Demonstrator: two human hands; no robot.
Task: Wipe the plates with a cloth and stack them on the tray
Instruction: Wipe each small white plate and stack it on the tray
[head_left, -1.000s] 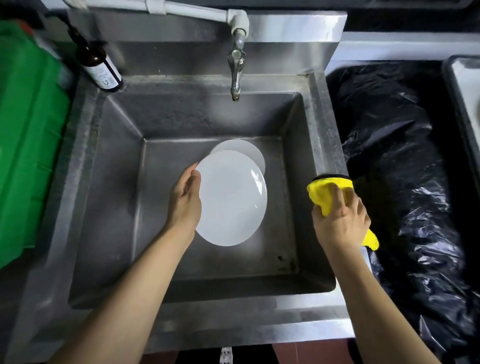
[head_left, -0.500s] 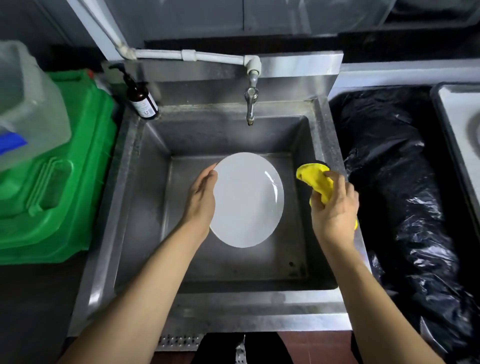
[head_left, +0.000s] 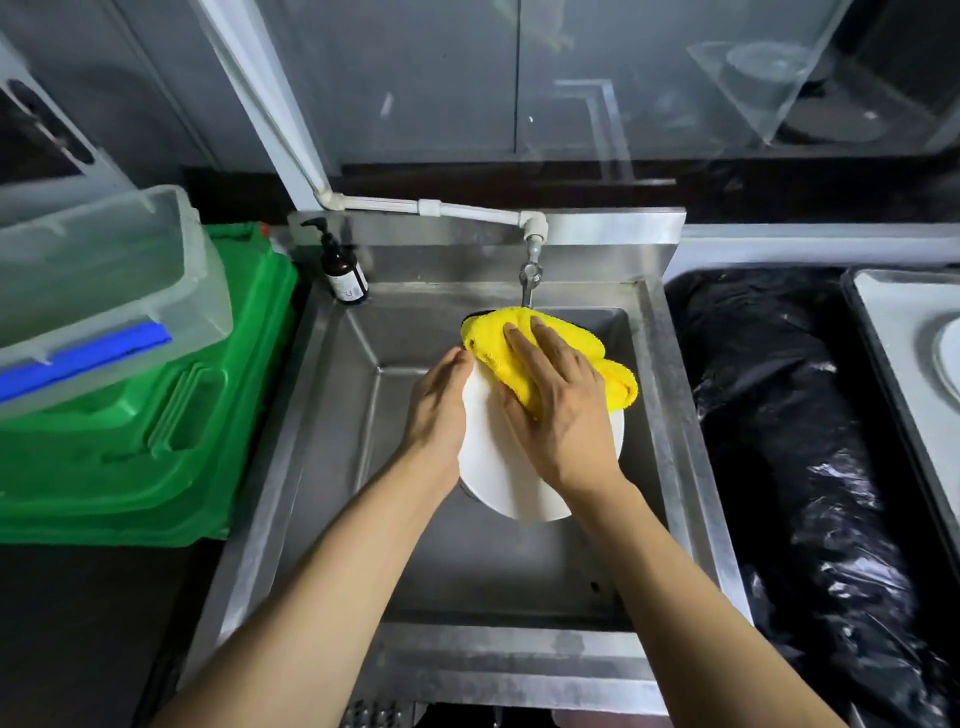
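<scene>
Plate (head_left: 496, 480) is up over the basin of the sink (head_left: 519, 654), white, tilted, its face toward me; my left hand (head_left: 436, 410) grips it at the left edge, fingers curled round the rim, forearm coming in over the sink's front lip; my right hand (head_left: 563, 415) lies flat on the yellow cloth (head_left: 488, 338), fingers straight and spread, pressing it onto the upper part of the plate's face; the cloth bunches out past my fingertips and over the plate's far and right edges, just under the tap (head_left: 530, 283) at the sink's back wall; lower part of the plate bare. Brown pump bottle (head_left: 344, 273) stands on the sink's back-left corner; green crate (head_left: 156, 415) with a clear tub (head_left: 104, 270) on top, left of the sink; black plastic sheeting (head_left: 779, 415) right of the sink; tray (head_left: 893, 332) beyond that, cut off by the frame edge.
</scene>
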